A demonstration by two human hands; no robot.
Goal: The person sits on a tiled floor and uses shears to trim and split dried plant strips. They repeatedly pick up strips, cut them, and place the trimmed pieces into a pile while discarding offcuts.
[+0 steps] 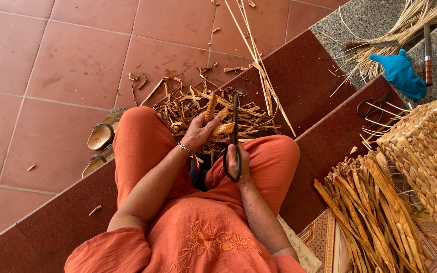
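The left hand (198, 132) is closed around a short dried stalk (212, 114), holding it upright above the knees. The right hand (238, 163) grips the looped handle of a pair of black shears (235, 136), whose blades point up and cross the stalk beside the left fingers. Just beyond the shears, a heap of trimmings (203, 108) lies on the red tiled floor (67, 60). Left of the heap sits a pair of sandals (102, 139). Well to the right of the shears, a bundle of stalks (375, 207) leans beside a woven basket (426, 151), with a blue glove (400, 73) farther off on the grey step.
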